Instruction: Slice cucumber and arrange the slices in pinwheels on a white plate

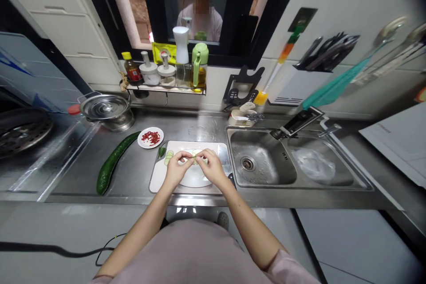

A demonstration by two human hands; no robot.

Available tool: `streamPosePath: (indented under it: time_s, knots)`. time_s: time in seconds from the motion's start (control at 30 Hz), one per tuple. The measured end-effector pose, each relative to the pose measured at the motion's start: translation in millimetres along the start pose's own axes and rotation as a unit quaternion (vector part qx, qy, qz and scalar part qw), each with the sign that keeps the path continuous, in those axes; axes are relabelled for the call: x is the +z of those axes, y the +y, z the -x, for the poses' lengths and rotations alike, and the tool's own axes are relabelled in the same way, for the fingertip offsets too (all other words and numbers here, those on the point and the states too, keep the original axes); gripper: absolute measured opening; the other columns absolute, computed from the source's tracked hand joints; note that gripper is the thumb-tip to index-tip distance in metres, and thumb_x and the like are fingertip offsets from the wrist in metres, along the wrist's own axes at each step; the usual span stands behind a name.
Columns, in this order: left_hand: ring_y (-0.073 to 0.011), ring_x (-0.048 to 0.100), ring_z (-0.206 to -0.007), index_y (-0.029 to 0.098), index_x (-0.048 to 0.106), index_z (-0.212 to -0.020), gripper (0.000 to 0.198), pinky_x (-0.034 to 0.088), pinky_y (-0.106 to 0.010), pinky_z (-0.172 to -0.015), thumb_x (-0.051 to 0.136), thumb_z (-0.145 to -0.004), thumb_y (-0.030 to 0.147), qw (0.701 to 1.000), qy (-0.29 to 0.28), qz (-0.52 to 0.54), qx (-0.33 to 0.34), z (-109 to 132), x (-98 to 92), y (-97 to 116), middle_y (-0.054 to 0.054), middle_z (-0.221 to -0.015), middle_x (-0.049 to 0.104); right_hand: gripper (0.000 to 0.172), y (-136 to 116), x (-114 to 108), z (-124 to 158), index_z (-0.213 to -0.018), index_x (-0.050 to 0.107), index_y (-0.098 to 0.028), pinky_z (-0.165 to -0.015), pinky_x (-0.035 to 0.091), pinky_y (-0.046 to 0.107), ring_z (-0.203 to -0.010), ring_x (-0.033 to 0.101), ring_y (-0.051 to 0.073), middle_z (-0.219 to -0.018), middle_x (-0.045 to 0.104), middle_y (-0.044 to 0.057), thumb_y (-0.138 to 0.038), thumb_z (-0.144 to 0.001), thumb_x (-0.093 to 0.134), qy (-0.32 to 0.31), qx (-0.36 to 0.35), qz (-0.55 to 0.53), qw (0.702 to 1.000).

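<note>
A small cucumber piece [194,154] is being pinched by the left hand [179,165] and right hand [211,167] above a plate [196,180] resting on the cutting board [158,182]. A knife [224,158] is lining the board's right edge beside the sink [266,153]; leftward, worktop [139,171] is separating board and whole cucumber [114,165].

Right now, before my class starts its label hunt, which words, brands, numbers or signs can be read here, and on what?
None can be read with certainty.
Red label on the sauce bottle: too small.
Yellow packet: too blurred.
White panel, far right: faint grey print, unreadable.
</note>
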State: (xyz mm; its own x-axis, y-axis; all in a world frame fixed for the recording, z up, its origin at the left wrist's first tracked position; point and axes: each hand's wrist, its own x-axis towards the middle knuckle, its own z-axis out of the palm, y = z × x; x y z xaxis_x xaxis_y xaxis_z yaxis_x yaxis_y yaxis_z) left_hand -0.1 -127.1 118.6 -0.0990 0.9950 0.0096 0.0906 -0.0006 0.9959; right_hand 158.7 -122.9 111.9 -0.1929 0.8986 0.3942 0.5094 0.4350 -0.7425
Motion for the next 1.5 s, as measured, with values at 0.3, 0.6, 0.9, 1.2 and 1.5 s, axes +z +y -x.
streamPosePath:
  time_s: [0.3, 0.6, 0.9, 1.2, 1.5]
  knots:
    - [-0.0071, 0.044, -0.051, 0.016, 0.064, -0.101, 0.052, 0.023, -0.021, -0.048, 0.069, -0.067, 0.055, 0.969, -0.071, 0.145, -0.187, 2, -3.3, 8, -0.003, -0.070, 0.067, 0.016, -6, -8, 3, -0.097, 0.066, -0.024, -0.083, 0.043, 0.036, -0.092, 0.054, 0.020, -0.090, 0.064, 0.005, -0.026, -0.093, 0.050, 0.022, -0.081, 0.029, 0.996]
    - [-0.0067, 0.045, -0.054, 0.018, 0.062, -0.109, 0.060, 0.024, -0.020, -0.051, 0.079, -0.055, 0.038, 0.967, -0.046, 0.178, -0.174, -1, 1.4, 14, 0.003, -0.066, 0.062, 0.013, -5, -8, 5, -0.096, 0.065, -0.024, -0.084, 0.044, 0.036, -0.093, 0.055, 0.020, -0.092, 0.064, 0.005, -0.026, -0.092, 0.052, 0.018, -0.087, 0.021, 0.996]
    - [-0.0119, 0.057, -0.070, 0.019, 0.062, -0.107, 0.057, 0.038, -0.022, -0.066, 0.078, -0.057, 0.039, 0.980, -0.022, 0.159, -0.120, 0, 6.4, 13, 0.001, -0.074, 0.064, 0.011, -3, -2, 6, -0.084, 0.062, -0.023, -0.078, 0.045, 0.033, -0.089, 0.057, 0.019, -0.086, 0.064, 0.004, -0.028, -0.089, 0.054, 0.032, -0.027, -0.032, 0.999]
    - [-0.0110, 0.056, -0.069, 0.017, 0.065, -0.110, 0.057, 0.041, -0.023, -0.068, 0.077, -0.058, 0.036, 0.978, -0.029, 0.174, -0.111, -2, 9.5, 7, 0.000, -0.077, 0.065, 0.015, 0, 4, 4, -0.073, 0.060, -0.020, -0.059, 0.041, 0.024, -0.073, 0.056, 0.014, -0.074, 0.062, 0.002, -0.031, -0.083, 0.056, 0.023, 0.093, -0.127, 0.987]
    - [-0.0081, 0.051, -0.058, 0.018, 0.065, -0.108, 0.056, 0.032, -0.020, -0.054, 0.076, -0.055, 0.035, 0.972, -0.039, 0.156, -0.172, -4, 18.9, -20, 0.002, -0.071, 0.061, 0.017, 24, -8, 0, -0.076, 0.062, -0.019, -0.063, 0.045, 0.024, -0.068, 0.057, 0.013, -0.072, 0.064, 0.000, -0.035, -0.079, 0.058, -0.058, 0.143, -0.175, 0.972]
